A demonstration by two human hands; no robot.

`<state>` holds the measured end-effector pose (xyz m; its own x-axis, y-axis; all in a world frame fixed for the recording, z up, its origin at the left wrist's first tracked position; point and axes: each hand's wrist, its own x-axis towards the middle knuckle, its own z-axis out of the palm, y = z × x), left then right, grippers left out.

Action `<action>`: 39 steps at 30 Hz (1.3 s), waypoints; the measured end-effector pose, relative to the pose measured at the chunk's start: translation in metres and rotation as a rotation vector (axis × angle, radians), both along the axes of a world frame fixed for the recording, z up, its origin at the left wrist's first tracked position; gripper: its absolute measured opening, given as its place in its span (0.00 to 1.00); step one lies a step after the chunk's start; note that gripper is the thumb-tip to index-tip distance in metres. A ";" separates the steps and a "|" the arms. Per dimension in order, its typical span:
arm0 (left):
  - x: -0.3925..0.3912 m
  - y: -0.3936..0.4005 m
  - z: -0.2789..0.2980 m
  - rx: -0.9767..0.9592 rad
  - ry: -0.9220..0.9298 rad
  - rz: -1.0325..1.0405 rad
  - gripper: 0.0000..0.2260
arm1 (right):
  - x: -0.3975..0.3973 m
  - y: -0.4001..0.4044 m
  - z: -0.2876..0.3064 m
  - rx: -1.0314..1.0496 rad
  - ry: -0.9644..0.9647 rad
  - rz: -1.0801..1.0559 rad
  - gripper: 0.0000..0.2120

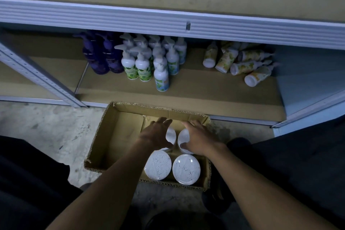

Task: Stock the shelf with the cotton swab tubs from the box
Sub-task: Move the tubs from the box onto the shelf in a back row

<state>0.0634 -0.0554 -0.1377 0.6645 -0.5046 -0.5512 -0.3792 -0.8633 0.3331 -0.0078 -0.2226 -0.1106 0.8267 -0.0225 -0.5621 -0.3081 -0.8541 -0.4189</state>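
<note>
Left hand (156, 135): spread loose above the far-left tub (171, 134), nothing gripped yet.
Right hand (197, 137): cupped over the far-right tub (183, 139); whether its grip is closed cannot be told.
Tubs: four round, clear-lidded, white swabs packed inside; all in the box (115, 136), two nearer the wrists.
Shelf (214, 87): flat board, beyond the fingertips, partly filled with bottles (143, 61).

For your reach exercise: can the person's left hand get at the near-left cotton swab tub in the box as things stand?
Probably yes. The near-left tub stands uncovered in the open box, and the left hand hovers just beyond it over the far-left tub. Nothing lies between; drawing back should reach it.
</note>
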 end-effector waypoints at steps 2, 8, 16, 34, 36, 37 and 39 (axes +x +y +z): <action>-0.002 -0.001 -0.005 0.024 -0.010 -0.014 0.45 | -0.001 0.002 -0.007 -0.006 0.006 -0.007 0.41; 0.000 0.008 -0.012 0.049 0.004 0.001 0.46 | 0.000 0.008 -0.024 -0.039 0.017 -0.004 0.46; -0.001 0.007 -0.020 -0.018 0.035 0.041 0.50 | -0.002 0.007 -0.041 -0.075 0.023 -0.014 0.48; -0.006 0.002 -0.016 0.023 -0.017 -0.014 0.51 | -0.006 0.011 -0.050 -0.105 -0.027 -0.061 0.43; -0.007 0.002 -0.015 0.015 -0.017 -0.010 0.50 | -0.006 0.011 -0.048 -0.097 -0.025 -0.064 0.42; -0.007 0.002 -0.013 0.011 -0.017 -0.009 0.50 | -0.005 0.012 -0.046 -0.094 -0.022 -0.066 0.42; -0.006 0.001 -0.010 0.004 -0.024 -0.009 0.49 | -0.003 0.012 -0.044 -0.094 -0.020 -0.069 0.41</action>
